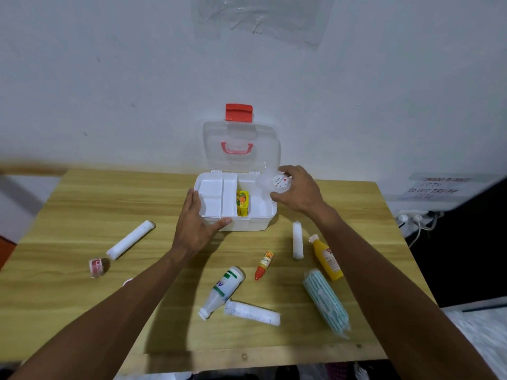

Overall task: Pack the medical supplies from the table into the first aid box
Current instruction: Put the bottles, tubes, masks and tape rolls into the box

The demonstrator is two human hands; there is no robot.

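Observation:
The white first aid box (pixel 247 224) stands open at the back of the table, its clear lid (pixel 241 145) upright with a red latch. A yellow carton (pixel 242 202) lies inside beside a white tray insert. My left hand (pixel 196 224) grips the box's front left corner. My right hand (pixel 299 192) holds a small round clear container (pixel 274 183) above the box's right edge. On the table lie white gauze rolls (pixel 130 239) (pixel 297 239) (pixel 252 312), a white bottle (pixel 223 290), an orange dropper bottle (pixel 264 265), a yellow bottle (pixel 327 257), a green-striped pack (pixel 325 301) and a tape roll (pixel 96 267).
The wooden table (pixel 68 215) ends near me at its front edge and stands against a white wall. A power strip with cables (pixel 417 219) hangs at the right, below a paper note. A dark object borders the table's right side.

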